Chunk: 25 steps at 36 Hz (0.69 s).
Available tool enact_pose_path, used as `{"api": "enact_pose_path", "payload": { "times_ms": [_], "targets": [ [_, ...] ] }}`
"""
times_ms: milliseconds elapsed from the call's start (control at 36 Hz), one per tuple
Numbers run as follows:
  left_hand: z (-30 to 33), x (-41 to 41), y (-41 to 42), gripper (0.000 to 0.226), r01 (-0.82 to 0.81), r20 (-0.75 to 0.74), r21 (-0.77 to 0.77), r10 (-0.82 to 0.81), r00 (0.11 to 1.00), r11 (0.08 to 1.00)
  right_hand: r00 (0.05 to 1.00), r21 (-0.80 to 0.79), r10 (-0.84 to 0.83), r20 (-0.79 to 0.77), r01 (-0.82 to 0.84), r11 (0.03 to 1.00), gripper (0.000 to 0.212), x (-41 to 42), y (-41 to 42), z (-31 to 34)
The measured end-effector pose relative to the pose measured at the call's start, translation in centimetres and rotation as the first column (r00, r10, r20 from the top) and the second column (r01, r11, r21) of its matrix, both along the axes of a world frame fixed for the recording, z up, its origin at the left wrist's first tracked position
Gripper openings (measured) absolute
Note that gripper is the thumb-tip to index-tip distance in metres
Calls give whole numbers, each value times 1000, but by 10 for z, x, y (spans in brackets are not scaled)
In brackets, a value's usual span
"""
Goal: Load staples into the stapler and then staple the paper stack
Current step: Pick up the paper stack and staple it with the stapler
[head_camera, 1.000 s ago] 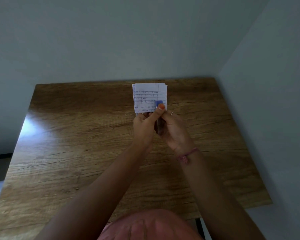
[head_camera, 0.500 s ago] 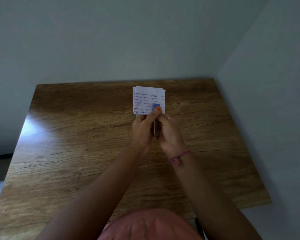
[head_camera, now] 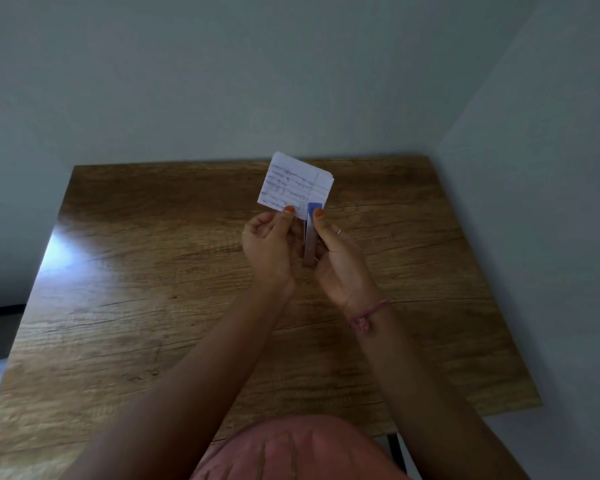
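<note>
Above the tabletop (head_camera: pixel 153 306), the left hand (head_camera: pixel 267 244) pinches the paper stack (head_camera: pixel 293 185) steady at its six-o'clock edge, while the right hand (head_camera: pixel 340 261) grips the stapler (head_camera: pixel 310 233), nose over that edge, apparently to staple.

A wooden table (head_camera: pixel 125 306) fills a corner between pale grey walls (head_camera: pixel 222 81); glare, perhaps window light, brightens its left edge.
</note>
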State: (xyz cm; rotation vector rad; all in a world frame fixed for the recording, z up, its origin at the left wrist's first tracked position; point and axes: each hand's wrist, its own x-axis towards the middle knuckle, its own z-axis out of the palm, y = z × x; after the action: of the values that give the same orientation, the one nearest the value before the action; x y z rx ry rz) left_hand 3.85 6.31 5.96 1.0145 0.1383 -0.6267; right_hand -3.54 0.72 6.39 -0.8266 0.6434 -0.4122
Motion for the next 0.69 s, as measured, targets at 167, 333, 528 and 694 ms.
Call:
{"api": "enact_pose_path", "payload": {
  "times_ms": [167,333,528,694],
  "targets": [
    [3,25,4,14,109,151,25,-112,982,994,999,19,46,24,-47,999,27,-19,-15,-1],
    [5,43,9,16,241,333,185,-292,897,953,998,20,60,-8,-60,998,31,-32,-33,5],
    [14,55,14,19,357,308,186,-399,864,916,996,106,85,-3,-84,991,40,-43,-45,8],
    [22,56,13,51,468,293,219,-515,806,856,991,133,131,-4,-129,983,51,-43,-43,9]
  ]
}}
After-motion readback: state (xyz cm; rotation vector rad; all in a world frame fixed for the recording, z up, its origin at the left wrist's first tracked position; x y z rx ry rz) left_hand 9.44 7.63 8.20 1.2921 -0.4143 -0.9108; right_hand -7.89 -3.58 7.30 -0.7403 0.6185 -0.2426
